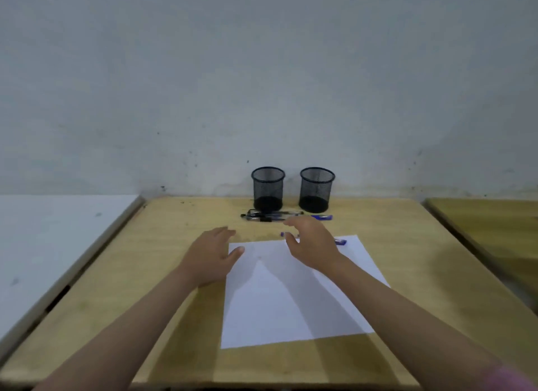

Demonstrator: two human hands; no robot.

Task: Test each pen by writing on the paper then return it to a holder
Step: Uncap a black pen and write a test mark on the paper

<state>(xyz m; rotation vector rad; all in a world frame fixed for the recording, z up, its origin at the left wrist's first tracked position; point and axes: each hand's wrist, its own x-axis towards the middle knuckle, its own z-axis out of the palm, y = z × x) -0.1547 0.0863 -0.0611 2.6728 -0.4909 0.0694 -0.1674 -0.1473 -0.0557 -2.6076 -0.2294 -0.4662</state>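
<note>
Reaching forward over the paper (pixel 291 291), both hands held nothing as I watched. My landmark was that white sheet, lying flat on the wooden surface (pixel 163 274). The left hand (pixel 211 255) lay palm down at the sheet's far left corner, its fingers (pixel 225 233) straight and relaxed, its thumb over the corner itself; I could not tell whether the palm touched the wood. The right hand (pixel 310 245) hovered above the sheet's far edge, fingers spread and loosely bent with the thumb apart, clasping nothing.

A blue pen (pixel 340 241) lay along the paper's far edge, mostly hidden behind the right hand, with only its two ends showing on either side. Beyond the paper a cluster of pens (pixel 267 216) lay side by side on the wood, black and blue ones; they blurred together, so I could not count them. The right fingertips covered the cluster's right part. One blue cap (pixel 323 217) stuck out to the right of the hand. Both forearms were cut off at the bottom edge, with a pink sleeve (pixel 512 377) blurred in the corner.

Past the pens, against the wall (pixel 262 70), stood two black mesh holders upright, well beyond the paper: the left holder (pixel 268 188) and the right holder (pixel 316 189), apart from each other. I saw no pens inside either one.
</note>
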